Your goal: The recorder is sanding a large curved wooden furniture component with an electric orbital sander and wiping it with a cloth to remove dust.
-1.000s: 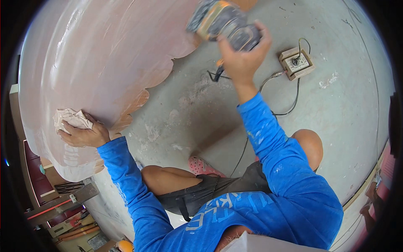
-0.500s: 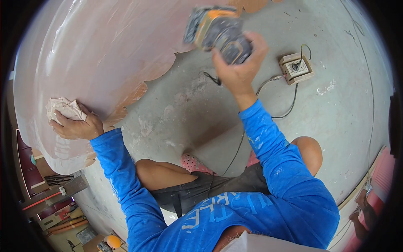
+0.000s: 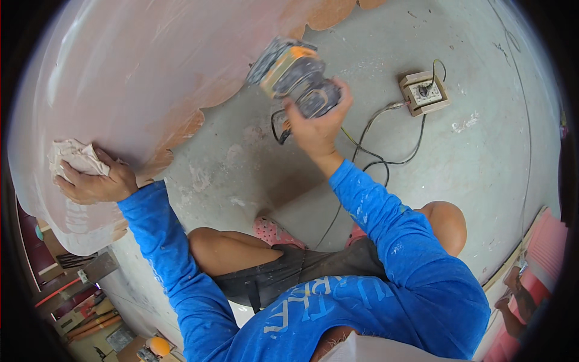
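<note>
My right hand (image 3: 319, 123) grips a black and orange electric sander (image 3: 295, 75) by its rounded body. The sander's flat pad is turned toward a large, smooth, pinkish-white panel (image 3: 163, 66) with a wavy brown edge; whether it touches the panel I cannot tell. My left hand (image 3: 99, 178) presses a crumpled pale cloth (image 3: 77, 158) against the panel's lower left part. Fingers of that hand are bent over the cloth. A black cord (image 3: 278, 130) hangs from the sander.
A socket box (image 3: 425, 93) with a plug in it sits on the grey floor (image 3: 482, 163), cables trailing toward me. My pink clogs (image 3: 277, 231) stand below. Tools and a red-barred rack (image 3: 60, 292) lie at lower left. Another person's limbs (image 3: 512, 301) show at lower right.
My right hand has brought the sander down and to the left, nearer my body. The left hand and cloth appear slightly farther left, as does the panel's edge.
</note>
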The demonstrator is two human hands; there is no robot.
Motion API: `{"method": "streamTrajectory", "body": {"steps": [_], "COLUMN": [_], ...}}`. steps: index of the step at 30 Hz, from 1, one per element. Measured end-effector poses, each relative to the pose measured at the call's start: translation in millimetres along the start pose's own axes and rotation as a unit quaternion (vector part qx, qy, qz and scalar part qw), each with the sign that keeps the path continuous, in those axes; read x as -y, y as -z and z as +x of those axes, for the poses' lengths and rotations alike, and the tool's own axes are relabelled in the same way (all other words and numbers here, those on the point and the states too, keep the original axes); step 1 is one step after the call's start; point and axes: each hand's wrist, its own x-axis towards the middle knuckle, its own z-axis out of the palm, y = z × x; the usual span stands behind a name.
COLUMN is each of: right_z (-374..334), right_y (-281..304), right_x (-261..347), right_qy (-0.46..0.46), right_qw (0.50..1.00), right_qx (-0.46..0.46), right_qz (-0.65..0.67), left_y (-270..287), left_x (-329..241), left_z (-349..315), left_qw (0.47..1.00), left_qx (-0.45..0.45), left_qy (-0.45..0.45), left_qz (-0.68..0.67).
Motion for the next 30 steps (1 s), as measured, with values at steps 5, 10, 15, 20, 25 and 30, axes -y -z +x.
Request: {"method": "streamTrajectory", "body": {"steps": [5,10,15,20,25,30], "right_z": [55.1,81.0,63.2,90.6,70.5,51.5], "right_y": [16.0,21.9,14.8,21.9,20.7,20.1], "right_x": [13.2,39.6,10.5,28.5,18.6,-4.7], "right_qy": [-0.085,-0.102,0.042,0.068,0.239,0.269], "right_qw": [0.991,0.978,0.996,0.994,0.968,0.960], "right_qx": [-0.027,-0.055,-0.033,-0.055,-0.023,-0.001], "right_qz": [0.104,0.172,0.069,0.060,-0.070,-0.074], "left_y": [-0.9,-0.8,-2.4,1.4,1.6,0.9], "left_x": [9.2,7.2,3.0,8.3,6.9,4.7], "left_z": [3.9,0.3,2.3,2.1,3.9,4.1], "left_qw": [0.999,0.999,1.000,1.000,1.000,0.999], "left_qx": [-0.022,-0.021,-0.005,0.001,0.000,0.007], "left_qy": [-0.026,-0.027,-0.006,-0.011,-0.006,0.007], "left_qz": [0.001,-0.009,-0.017,-0.029,-0.030,-0.043]}}
